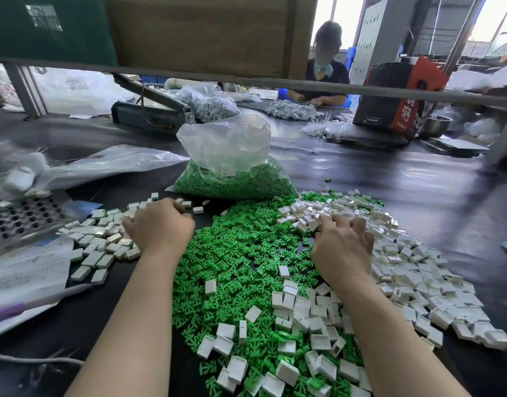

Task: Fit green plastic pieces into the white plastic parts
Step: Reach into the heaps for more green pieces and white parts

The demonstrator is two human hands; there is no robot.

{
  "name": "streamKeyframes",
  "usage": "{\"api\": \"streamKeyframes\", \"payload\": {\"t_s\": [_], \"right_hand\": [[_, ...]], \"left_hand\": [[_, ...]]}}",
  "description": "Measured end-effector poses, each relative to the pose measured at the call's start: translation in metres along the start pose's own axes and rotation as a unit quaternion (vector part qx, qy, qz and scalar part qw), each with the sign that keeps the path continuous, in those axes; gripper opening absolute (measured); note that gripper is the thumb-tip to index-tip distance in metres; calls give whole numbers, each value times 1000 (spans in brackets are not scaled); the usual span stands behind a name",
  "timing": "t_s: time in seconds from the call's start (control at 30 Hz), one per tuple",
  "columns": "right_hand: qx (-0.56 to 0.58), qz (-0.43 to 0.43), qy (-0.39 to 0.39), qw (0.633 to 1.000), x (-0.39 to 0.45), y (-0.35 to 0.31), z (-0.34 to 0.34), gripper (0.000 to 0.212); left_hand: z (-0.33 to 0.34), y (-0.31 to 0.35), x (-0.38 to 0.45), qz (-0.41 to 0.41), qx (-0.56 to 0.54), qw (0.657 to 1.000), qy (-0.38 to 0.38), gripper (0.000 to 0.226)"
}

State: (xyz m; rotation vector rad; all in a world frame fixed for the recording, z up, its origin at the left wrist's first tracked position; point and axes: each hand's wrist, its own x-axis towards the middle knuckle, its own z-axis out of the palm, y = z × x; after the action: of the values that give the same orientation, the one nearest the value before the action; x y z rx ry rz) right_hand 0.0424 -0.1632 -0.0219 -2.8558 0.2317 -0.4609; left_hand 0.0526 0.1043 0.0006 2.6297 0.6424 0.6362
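Many finished white parts (pixel 97 247) are piled beside the left hand (pixel 160 224), fingers curled, contents hidden; right hand (pixel 342 247) fingers rest spread on unfilled white shells (pixel 404 270); green pieces (pixel 235 253) remain plentiful.

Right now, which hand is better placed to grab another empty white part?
The right hand: its fingers already reach into the heap of open white parts. The left hand sits curled over the separate pile at left.

Green plastic pieces (pixel 232 259): small branched clips, loose heap at worktop centre; more in an open clear bag (pixel 235 179) behind. White plastic parts (pixel 412 270): small rectangular open shells, scattered right and over the heap; filled ones (pixel 100 245) lie grouped at left.
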Motion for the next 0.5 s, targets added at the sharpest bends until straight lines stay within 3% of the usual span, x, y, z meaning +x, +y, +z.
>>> {"api": "streamKeyframes", "payload": {"t_s": [0.07,0.13,0.27,0.5], "right_hand": [[-27,27,-47,998,-1,1,1,65],[-42,45,-76,995,-1,1,1,64],[-81,21,-33,996,-1,2,0,39],[-65,6,-27,997,2,2,-2,24]], "left_hand": [[0,13,-5,44,-66,996,-30,13],[2,25,-10,84,-136,984,-82,10],[8,49,-25,145,-199,955,-163,3],[22,65,-42,194,-213,926,-242,3]]}}
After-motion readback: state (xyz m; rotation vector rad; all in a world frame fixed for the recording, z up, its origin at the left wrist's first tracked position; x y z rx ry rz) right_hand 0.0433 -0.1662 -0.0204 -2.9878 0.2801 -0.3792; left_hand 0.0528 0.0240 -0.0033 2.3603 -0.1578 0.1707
